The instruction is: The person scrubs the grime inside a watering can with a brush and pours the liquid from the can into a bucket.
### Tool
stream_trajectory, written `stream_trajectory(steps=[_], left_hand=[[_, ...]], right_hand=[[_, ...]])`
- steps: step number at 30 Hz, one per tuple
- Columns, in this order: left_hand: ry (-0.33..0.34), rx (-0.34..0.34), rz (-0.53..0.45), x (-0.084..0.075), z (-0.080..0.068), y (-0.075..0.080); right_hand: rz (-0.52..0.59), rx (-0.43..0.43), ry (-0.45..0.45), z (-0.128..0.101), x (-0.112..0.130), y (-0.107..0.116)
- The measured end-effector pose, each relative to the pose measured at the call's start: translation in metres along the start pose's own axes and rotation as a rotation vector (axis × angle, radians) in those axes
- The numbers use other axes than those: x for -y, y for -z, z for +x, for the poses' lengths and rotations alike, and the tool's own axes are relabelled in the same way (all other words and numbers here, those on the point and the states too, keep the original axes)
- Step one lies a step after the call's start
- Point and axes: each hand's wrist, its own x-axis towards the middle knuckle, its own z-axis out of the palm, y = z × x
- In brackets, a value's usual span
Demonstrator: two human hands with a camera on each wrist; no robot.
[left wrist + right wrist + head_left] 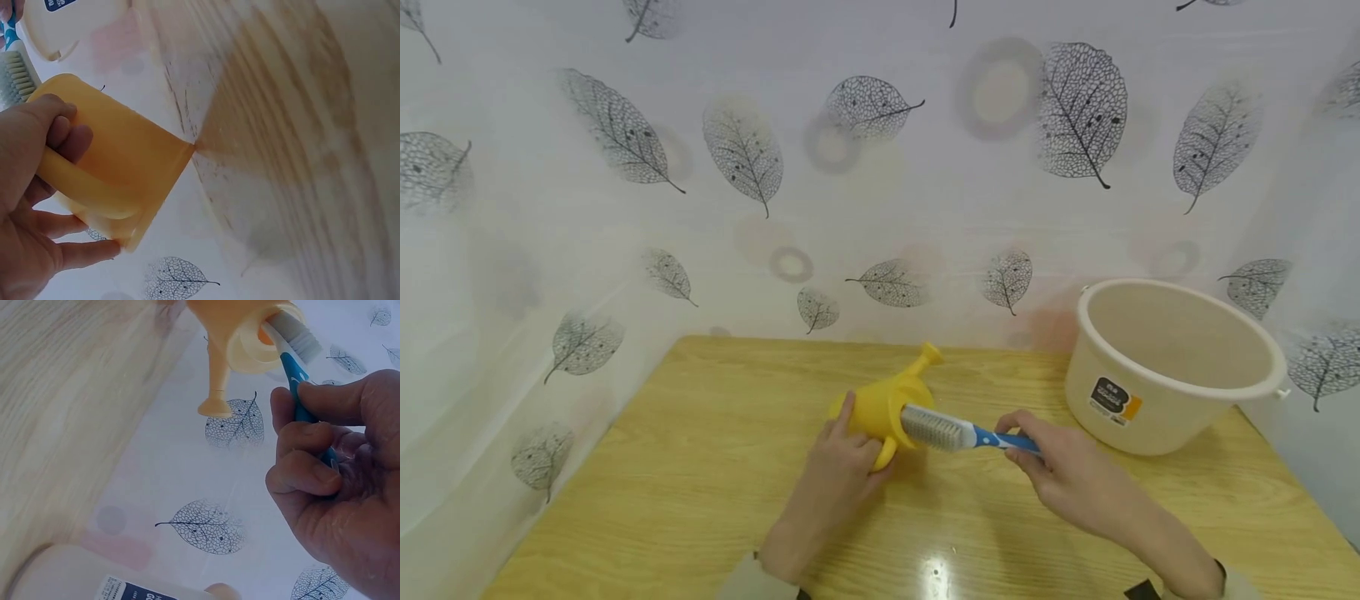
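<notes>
1. The yellow watering can (878, 407) is tipped sideways over the bench (700, 450), short of its far edge, mouth turned toward the right side. It looks like thin, stiff plastic: probably light, perhaps slippery when wet – best taken by its loop handle or round the body.
2. The left hand (841, 460) grasps it by the handle and body.
3. The blue-and-white scrubbing brush (973, 436) has its head's tip just inside the can's mouth. It should be light and rigid, and its blue grip is the place to hold.
4. The right hand (1063, 462) grasps that grip, thumb against fingers.
5. Containers: the can's deeper inside is hidden. The cream bucket (1183, 421) stands at the bench's far right corner – its floor is out of sight, contents unknown.
</notes>
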Motion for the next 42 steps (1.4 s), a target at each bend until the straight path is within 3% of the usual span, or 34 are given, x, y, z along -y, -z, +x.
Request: stream_trajectory(steps=[22,30,42], left_hand=[[-0.021,0.007,0.027,-0.001,0.0,-0.001],[-0.001,0.021,0.009,-0.002,0.0,-0.001],[0.025,0.027,-0.008,-0.006,0.0,-0.005]], right_hand=[[-0.112,0.029,-0.012,0.014,0.008,0.009],[-0.146,0.057,-0.009,0.025,0.01,0.008],[-0.159,0.038,0.094,0.039,0.012,0.0]])
